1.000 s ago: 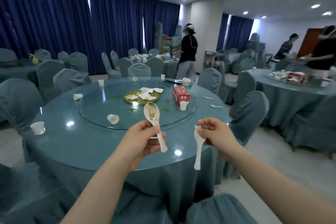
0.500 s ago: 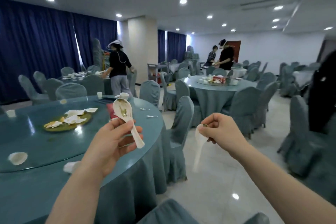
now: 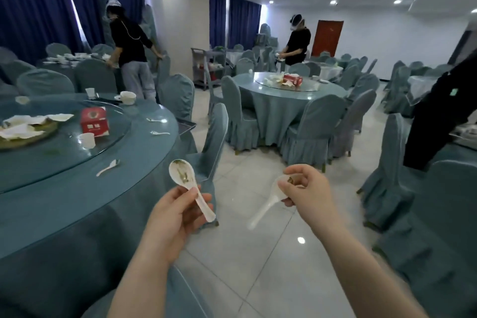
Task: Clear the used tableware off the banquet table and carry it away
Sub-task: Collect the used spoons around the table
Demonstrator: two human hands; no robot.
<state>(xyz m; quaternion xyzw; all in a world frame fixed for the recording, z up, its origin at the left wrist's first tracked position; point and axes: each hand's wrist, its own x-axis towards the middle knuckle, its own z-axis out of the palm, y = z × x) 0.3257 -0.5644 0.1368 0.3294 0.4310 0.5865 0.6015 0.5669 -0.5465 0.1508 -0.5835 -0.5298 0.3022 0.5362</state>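
Observation:
My left hand (image 3: 175, 212) grips a dirty white soup spoon (image 3: 184, 177) by its handle, bowl up, just past the edge of the round banquet table (image 3: 77, 204). My right hand (image 3: 307, 192) pinches a second white spoon (image 3: 265, 205) at its bowl, with the handle hanging down over the floor. On the table lie several more spoons (image 3: 108, 167), a paper cup (image 3: 87, 140), a red tissue box (image 3: 94, 121), a white bowl (image 3: 127, 97) and a plate of scraps and napkins (image 3: 25, 128).
Covered chairs (image 3: 214, 137) ring the table. A second round table (image 3: 286, 93) stands ahead across tiled floor (image 3: 258, 253). A grey service cart (image 3: 206, 67) is by the pillar. Two people work at far tables; a dark-clothed person (image 3: 438, 116) stands at right.
My view has swung right, from facing the table to facing the room. Both hands keep their spoons and have come off the tabletop toward the floor side.

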